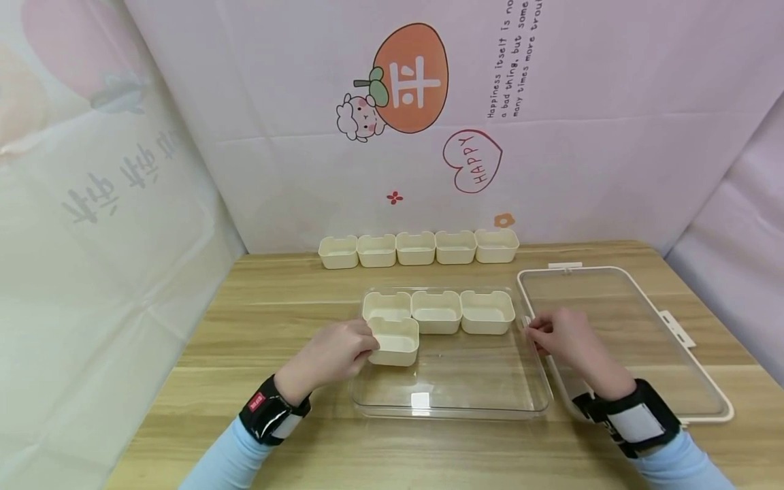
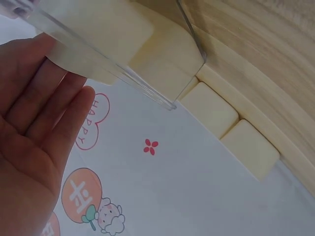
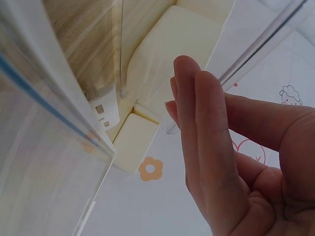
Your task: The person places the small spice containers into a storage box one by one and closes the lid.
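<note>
My left hand point(image 1: 333, 354) pinches the left wall of a small cream cup point(image 1: 397, 346) at the left part of a clear plastic box point(image 1: 453, 412). In the left wrist view that hand's fingers reach up to the cream cup point(image 2: 83, 61). Three more cream cups stand in a row along the box's back wall, among them the right one point(image 1: 487, 320); the held cup overlaps the front of the leftmost. My right hand point(image 1: 566, 340) holds the box's right rim between thumb and fingers. The right wrist view shows the clear wall edge point(image 3: 261, 42) running behind those fingers.
A clear lid point(image 1: 637, 347) with a white frame and clips lies right of the box, under my right forearm. Several cream cups point(image 1: 416, 249) line the table's back edge. Behind the wooden table point(image 1: 257, 313) hangs a printed white cloth point(image 1: 275, 170).
</note>
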The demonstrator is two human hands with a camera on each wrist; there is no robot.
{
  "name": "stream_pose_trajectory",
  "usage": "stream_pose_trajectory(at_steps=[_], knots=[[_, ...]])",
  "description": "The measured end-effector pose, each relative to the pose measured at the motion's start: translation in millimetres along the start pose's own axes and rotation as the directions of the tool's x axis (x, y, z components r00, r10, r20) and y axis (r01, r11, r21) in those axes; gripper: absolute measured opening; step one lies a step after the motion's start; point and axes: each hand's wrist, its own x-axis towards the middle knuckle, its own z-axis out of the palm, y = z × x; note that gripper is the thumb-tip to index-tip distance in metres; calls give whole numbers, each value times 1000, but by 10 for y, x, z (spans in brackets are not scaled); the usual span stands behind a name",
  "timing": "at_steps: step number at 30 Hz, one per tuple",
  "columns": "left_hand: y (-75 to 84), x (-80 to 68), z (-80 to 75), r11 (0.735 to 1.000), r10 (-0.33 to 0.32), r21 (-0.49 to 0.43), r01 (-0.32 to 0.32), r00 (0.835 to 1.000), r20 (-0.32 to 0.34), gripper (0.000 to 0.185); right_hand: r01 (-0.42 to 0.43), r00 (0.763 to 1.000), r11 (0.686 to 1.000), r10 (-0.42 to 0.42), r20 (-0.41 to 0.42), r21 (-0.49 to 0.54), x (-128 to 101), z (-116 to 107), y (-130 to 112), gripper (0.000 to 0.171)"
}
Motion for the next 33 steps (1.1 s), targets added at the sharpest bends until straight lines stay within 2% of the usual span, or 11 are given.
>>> stream_pose_trajectory(at_steps=[13, 25, 33], knots=[[2, 2, 21, 1000, -17, 5, 17, 1000, -4, 19, -2, 1000, 1000, 3, 4, -16, 0, -4, 1, 19], [1, 13, 61, 1000, -16, 5, 16, 1000, 5, 22, 56, 998, 998, -56, -19, -38, 0, -6, -2, 16], [17, 28, 77, 1000, -26, 16, 26, 999, 22, 21, 65, 997, 997, -67, -25, -46, 9, -13, 13, 16]])
